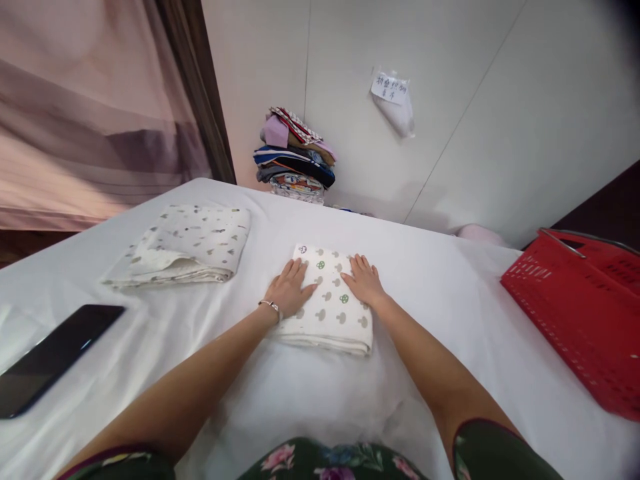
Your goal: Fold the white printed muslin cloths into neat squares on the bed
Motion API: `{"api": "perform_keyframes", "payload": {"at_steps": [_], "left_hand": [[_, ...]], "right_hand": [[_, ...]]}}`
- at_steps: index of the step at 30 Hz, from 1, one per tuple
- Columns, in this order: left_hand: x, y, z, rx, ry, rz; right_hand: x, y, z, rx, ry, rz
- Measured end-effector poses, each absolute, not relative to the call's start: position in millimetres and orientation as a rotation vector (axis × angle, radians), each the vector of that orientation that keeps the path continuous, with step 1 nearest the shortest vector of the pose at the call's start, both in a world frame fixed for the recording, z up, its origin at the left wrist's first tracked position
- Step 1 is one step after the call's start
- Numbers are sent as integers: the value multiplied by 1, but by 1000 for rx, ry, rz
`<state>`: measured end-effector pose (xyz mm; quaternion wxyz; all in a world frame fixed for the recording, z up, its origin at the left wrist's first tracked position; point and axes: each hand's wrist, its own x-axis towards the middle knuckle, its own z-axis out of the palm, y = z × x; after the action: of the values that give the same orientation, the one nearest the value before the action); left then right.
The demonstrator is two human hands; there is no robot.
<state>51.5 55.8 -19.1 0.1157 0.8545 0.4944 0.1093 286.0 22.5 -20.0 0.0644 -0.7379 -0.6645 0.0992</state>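
Note:
A folded white cloth [327, 303] printed with grey and green mushrooms lies on the white-covered table [430, 293] in front of me. My left hand [290, 288] rests flat on its left edge, fingers spread, a bracelet at the wrist. On the cloth's right edge lies my right hand [365, 280], palm down with the fingers apart. Neither hand grips anything. Further left is a second folded white cloth [200, 233] with small grey-green prints, its near layers slightly raised.
A black phone [55, 357] lies at the left. At the right edge stands a red basket [585, 313]. Behind the table is a stack of folded clothes [295, 160] by the wall. A plastic bag [395, 107] with a paper label hangs there. Curtains [90, 113] hang at the left.

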Motion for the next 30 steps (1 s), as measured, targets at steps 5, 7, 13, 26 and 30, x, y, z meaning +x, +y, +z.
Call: {"api": "perform_keyframes", "payload": {"at_steps": [5,7,13,26,30], "left_hand": [[52,55,-20,2498,1452,324],[52,55,-20,2508,1446,330],[53,53,-19,2483,1456,357],[53,54,-20,2474,1444,366],[52,56,-19,2405,1424,396]], "right_hand": [[276,27,-5,-2242,-2024,290],[265,33,0,-2164,-2074,220],[233,51,-7,-1938,-2309,226],[229,13,2,-1963,-2300,401],[229,-41,0,-1899,-2320,404]]}}
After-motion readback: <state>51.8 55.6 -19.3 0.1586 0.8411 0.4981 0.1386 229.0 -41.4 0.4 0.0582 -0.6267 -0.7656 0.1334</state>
